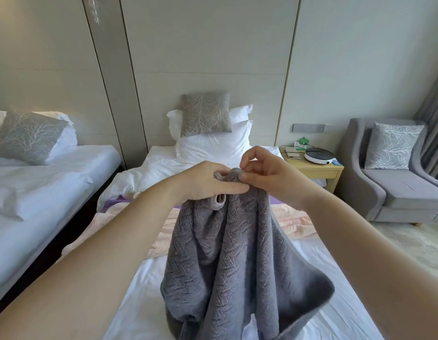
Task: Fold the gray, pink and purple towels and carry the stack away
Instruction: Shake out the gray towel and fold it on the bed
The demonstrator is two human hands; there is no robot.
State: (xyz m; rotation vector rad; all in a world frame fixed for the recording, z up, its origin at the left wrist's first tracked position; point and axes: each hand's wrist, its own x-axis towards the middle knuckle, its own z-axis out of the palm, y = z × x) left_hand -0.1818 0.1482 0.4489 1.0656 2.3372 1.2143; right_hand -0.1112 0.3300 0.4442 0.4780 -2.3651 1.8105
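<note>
My left grip (208,180) and right grip (264,173) meet at the top of the gray towel (237,253). The left closes round a bunched length of its upper edge and the right pinches the corner between thumb and fingertips. The towel hangs in deep folds over the bed (144,290), its lower part sagging toward the sheet.

It looks thick, plush and quite limp. I judge it light enough to lift by two corners, not slippery, and sure to collapse wherever it goes unsupported. The hemmed corners are the places to hold, hands drawn apart along the edge.

The pink towel (294,219) lies spread across the bed behind it, with the purple towel (112,202) showing just beyond.

I can read no label or brand on the towels. The print on the green card (303,140) past the bed is too small to make out.
</note>
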